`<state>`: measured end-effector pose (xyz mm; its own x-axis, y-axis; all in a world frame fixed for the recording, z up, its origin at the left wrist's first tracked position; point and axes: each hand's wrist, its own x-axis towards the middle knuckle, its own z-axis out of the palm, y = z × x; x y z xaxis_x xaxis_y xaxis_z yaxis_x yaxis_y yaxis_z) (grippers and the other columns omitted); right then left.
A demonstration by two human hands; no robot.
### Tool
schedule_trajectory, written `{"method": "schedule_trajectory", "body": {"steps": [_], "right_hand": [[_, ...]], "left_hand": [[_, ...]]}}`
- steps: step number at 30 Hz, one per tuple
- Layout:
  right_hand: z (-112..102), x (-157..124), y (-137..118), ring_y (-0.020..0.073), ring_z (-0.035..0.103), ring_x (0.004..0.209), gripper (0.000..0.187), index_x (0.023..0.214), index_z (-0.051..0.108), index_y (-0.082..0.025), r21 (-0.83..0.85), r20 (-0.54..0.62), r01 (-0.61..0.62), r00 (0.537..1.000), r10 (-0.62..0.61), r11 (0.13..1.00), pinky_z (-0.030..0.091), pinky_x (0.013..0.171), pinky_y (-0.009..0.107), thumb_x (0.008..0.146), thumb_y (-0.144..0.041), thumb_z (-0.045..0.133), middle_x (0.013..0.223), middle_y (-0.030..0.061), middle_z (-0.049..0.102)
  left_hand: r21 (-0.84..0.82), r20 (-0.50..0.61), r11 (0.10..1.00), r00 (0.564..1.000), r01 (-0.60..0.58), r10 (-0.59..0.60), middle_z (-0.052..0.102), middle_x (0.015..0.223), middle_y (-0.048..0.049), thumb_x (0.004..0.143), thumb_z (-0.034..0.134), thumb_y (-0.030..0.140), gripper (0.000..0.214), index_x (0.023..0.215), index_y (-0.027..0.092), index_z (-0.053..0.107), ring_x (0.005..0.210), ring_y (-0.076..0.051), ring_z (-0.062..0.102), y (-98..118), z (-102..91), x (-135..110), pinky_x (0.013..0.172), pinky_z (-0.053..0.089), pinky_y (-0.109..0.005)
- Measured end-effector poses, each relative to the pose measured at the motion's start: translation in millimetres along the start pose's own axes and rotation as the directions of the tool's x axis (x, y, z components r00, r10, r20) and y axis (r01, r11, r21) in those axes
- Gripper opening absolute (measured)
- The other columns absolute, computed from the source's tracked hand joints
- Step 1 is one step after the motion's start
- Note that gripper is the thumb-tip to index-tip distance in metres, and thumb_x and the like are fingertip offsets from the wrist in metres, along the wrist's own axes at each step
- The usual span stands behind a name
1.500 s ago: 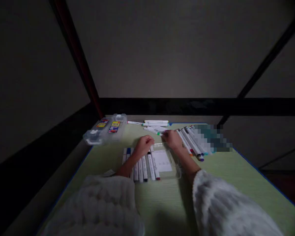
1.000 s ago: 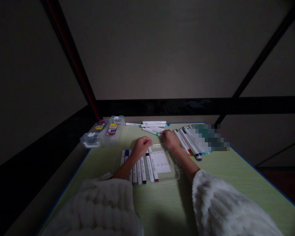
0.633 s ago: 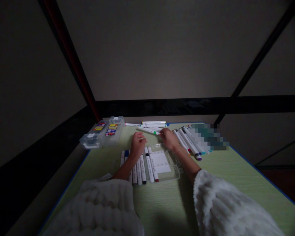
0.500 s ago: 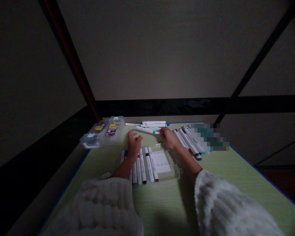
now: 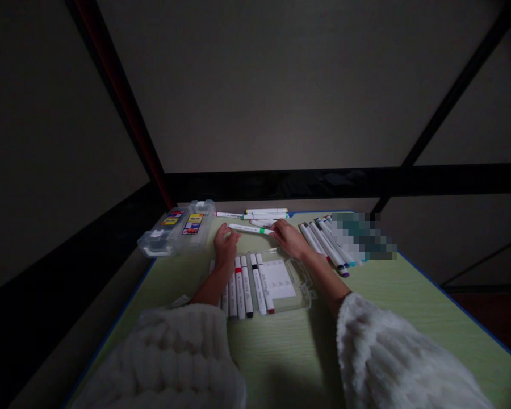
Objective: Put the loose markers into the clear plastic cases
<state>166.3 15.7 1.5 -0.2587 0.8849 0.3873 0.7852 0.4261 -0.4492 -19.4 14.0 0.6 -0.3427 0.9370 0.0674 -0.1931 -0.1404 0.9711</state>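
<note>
My right hand (image 5: 290, 238) pinches one end of a white marker with a green band (image 5: 250, 229), held level just above the green mat (image 5: 392, 307). My left hand (image 5: 226, 247) is open, fingers stretched toward the marker's other end, close to it or touching. Below both hands lies an open clear plastic case (image 5: 283, 281) with two markers in it and a white label. A row of several markers (image 5: 237, 289) lies on the mat just left of the case, partly under my left wrist.
A closed clear case with coloured stickers (image 5: 176, 232) stands at the back left. More markers lie at the back (image 5: 264, 214) and in a slanted row on the right (image 5: 326, 244), beside a blurred patch (image 5: 361, 236). Dark rails border the mat.
My left hand opened from a loose fist and reached forward. My right hand lifted the green-banded marker off the mat and swung it left toward the left hand.
</note>
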Motion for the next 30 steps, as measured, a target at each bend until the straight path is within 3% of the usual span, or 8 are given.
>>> {"method": "schedule_trajectory", "body": {"steps": [6,12,19,25,30], "right_hand": [[0,0,-1,0.0156,0.050,0.075,0.012,0.087,0.054,-0.016,0.026,0.018,-0.024,1.000,0.023,0.999,0.037,0.067,0.025,0.084,-0.025,0.046,0.087,0.0057,0.057],[-3,-1,-1,0.0127,0.048,0.061,0.012,0.085,0.055,-0.016,0.101,0.020,-0.064,0.998,0.062,0.993,0.032,0.056,0.022,0.082,-0.024,0.047,0.070,0.0016,0.058],[-8,1,-2,0.0123,0.047,0.056,0.012,0.079,0.055,-0.015,0.277,-0.073,-0.039,0.995,0.061,0.960,0.032,0.056,0.023,0.078,-0.025,0.049,0.059,-0.0020,0.054],[-10,5,-2,0.0125,0.051,0.055,0.018,0.078,0.054,-0.016,0.507,-0.183,-0.024,0.974,0.134,0.862,0.037,0.055,0.024,0.073,-0.033,0.054,0.060,-0.0021,0.054],[-15,11,-3,0.0113,0.053,0.056,0.025,0.081,0.055,-0.016,0.686,-0.284,-0.003,0.920,0.271,0.728,0.042,0.055,0.024,0.069,-0.038,0.057,0.066,-0.0015,0.055]], "left_hand": [[0.026,0.015,1.000,1.000,0.011,-0.011,0.056,0.107,-0.0079,0.076,0.053,0.009,0.036,0.111,0.014,0.053,0.066,-0.006,0.063,1,0.5,-1,0.064,0.050,-0.017],[0.049,0.019,0.999,1.000,0.013,-0.014,0.060,0.102,-0.0078,0.077,0.052,0.012,0.031,0.107,0.012,0.057,0.065,-0.007,0.063,2,0.6,-1,0.063,0.050,-0.017],[0.061,-0.001,0.998,1.000,-0.003,0.003,0.064,0.091,-0.0080,0.072,0.053,0.010,0.029,0.100,0.008,0.061,0.062,-0.010,0.064,1,0.0,2,0.061,0.050,-0.022],[0.059,0.029,0.997,0.999,-0.045,0.044,0.067,0.074,-0.0043,0.068,0.058,0.013,0.024,0.091,0.008,0.063,0.066,-0.013,0.064,0,-2.6,1,0.067,0.051,-0.025],[0.061,0.118,0.995,0.990,-0.085,0.077,0.069,0.068,-0.0033,0.065,0.063,0.019,0.019,0.081,0.010,0.066,0.067,-0.015,0.065,7,-1.1,-9,0.068,0.052,-0.027]]}}
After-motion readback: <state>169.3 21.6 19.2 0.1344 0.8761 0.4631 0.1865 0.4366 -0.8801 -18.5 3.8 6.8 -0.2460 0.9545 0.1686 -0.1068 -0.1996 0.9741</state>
